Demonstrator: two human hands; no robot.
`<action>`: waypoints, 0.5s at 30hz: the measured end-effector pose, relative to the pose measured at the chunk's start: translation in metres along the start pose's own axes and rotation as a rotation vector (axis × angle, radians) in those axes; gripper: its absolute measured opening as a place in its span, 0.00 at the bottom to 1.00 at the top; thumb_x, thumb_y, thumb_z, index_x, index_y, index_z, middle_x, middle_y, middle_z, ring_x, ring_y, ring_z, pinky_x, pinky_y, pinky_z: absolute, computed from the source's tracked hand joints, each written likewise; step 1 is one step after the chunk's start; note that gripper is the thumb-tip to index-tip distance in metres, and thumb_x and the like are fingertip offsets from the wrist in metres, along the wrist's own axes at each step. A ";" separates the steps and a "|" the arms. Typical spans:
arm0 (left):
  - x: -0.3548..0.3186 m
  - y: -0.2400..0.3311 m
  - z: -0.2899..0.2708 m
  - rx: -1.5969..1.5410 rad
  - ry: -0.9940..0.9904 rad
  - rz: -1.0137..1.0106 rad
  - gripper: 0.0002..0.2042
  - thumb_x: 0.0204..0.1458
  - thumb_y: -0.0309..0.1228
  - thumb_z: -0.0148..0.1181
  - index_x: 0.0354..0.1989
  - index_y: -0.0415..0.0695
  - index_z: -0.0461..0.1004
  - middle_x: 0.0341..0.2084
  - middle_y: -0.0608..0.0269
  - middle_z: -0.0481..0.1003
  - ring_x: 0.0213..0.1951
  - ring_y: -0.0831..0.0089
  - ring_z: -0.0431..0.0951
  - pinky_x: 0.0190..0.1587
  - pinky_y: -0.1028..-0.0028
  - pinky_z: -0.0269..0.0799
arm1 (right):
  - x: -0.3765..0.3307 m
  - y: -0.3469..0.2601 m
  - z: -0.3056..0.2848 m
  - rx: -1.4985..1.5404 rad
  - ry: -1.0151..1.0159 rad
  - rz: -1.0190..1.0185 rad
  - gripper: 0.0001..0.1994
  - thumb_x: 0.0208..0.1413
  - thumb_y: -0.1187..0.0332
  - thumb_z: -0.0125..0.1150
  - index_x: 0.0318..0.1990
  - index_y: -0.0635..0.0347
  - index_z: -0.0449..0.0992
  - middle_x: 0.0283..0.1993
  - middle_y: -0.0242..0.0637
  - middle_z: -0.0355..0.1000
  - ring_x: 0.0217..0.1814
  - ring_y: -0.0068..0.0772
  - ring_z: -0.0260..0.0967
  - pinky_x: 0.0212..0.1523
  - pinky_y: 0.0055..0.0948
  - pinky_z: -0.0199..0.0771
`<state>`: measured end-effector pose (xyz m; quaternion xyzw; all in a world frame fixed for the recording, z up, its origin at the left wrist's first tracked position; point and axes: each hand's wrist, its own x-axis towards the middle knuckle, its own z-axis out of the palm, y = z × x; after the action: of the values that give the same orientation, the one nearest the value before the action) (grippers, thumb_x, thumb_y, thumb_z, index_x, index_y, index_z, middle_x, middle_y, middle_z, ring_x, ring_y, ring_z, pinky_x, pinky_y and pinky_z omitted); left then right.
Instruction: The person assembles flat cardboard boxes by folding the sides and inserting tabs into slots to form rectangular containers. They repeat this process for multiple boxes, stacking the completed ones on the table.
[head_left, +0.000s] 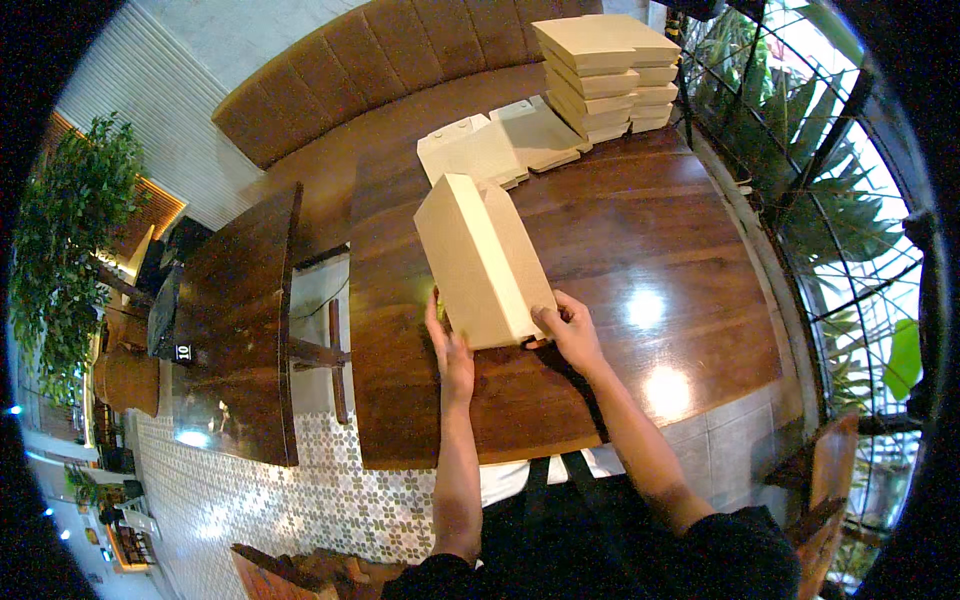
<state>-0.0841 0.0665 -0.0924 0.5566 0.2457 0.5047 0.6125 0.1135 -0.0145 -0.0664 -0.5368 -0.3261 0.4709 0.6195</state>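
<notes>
— What sits furthest left?

— A leafy green potted tree (pixel 70 240), then a smaller dark wooden side table (pixel 235 330) standing over the patterned tile floor (pixel 330 500). A narrow gap separates it from the large dark brown wooden table (pixel 640 260).

— And the left hand?

— The left hand (pixel 452 352) lies flat along the near left edge of a tan rectangular cardboard box (pixel 483 260), fingers straight and together, pressed to its side. Whether the thumb curls under I cannot tell.

— Where is that box?

— On the large table, near the person's edge, tilted so its long side runs away from the body toward the back.

— The right hand?

— The right hand (pixel 570 330) grips the box's near right corner, fingers curled onto the top face, thumb hidden below. Both hands are closed against the box, holding it between them.

— What lies beyond?

— Flat unfolded tan cardboard blanks (pixel 500 145) rest just behind the box. Further right, at the table's far corner, stands a tall stack of folded tan boxes (pixel 610 75). A brown padded bench (pixel 400 50) curves behind, and a black metal window grille (pixel 850 220) with greenery closes the right side.
</notes>
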 end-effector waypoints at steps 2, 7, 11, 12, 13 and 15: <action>0.010 0.010 0.000 -0.193 0.098 -0.158 0.49 0.63 0.68 0.50 0.81 0.54 0.35 0.79 0.52 0.44 0.79 0.50 0.48 0.77 0.46 0.50 | 0.001 -0.008 0.001 0.186 0.004 0.056 0.16 0.72 0.65 0.51 0.57 0.68 0.73 0.40 0.49 0.81 0.35 0.39 0.83 0.33 0.35 0.88; 0.017 0.016 0.005 -0.053 0.200 -0.114 0.41 0.70 0.58 0.46 0.80 0.49 0.38 0.76 0.50 0.48 0.74 0.49 0.57 0.70 0.50 0.66 | 0.005 -0.013 0.002 0.370 0.278 0.012 0.16 0.72 0.66 0.48 0.59 0.67 0.71 0.43 0.47 0.81 0.42 0.37 0.82 0.34 0.32 0.86; 0.010 0.006 0.011 0.261 0.132 -0.048 0.39 0.71 0.50 0.52 0.80 0.45 0.39 0.77 0.49 0.47 0.73 0.50 0.58 0.70 0.51 0.65 | 0.000 -0.007 0.012 -0.157 0.011 -0.065 0.16 0.69 0.61 0.59 0.54 0.67 0.79 0.45 0.39 0.82 0.43 0.33 0.82 0.41 0.33 0.82; 0.008 0.006 0.012 0.147 0.120 -0.071 0.42 0.68 0.48 0.56 0.80 0.45 0.37 0.76 0.46 0.46 0.75 0.49 0.54 0.73 0.50 0.58 | -0.005 -0.006 0.013 -0.286 -0.089 -0.180 0.17 0.69 0.59 0.61 0.51 0.65 0.80 0.43 0.40 0.83 0.43 0.36 0.82 0.42 0.35 0.81; 0.007 0.006 0.012 0.164 0.154 -0.083 0.44 0.68 0.48 0.58 0.80 0.45 0.36 0.76 0.45 0.45 0.75 0.49 0.53 0.74 0.50 0.55 | -0.010 -0.006 0.015 -0.468 -0.152 -0.209 0.17 0.68 0.57 0.62 0.48 0.64 0.82 0.42 0.40 0.84 0.43 0.39 0.83 0.43 0.38 0.80; 0.007 0.008 0.011 0.161 0.204 -0.087 0.46 0.66 0.47 0.61 0.80 0.45 0.34 0.76 0.43 0.45 0.76 0.49 0.50 0.76 0.49 0.49 | -0.015 -0.008 0.016 -0.717 -0.270 -0.365 0.20 0.63 0.47 0.66 0.46 0.56 0.86 0.38 0.48 0.83 0.41 0.55 0.81 0.42 0.44 0.81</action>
<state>-0.0754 0.0671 -0.0800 0.5388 0.3703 0.5102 0.5588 0.0957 -0.0228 -0.0535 -0.5855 -0.6370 0.2762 0.4185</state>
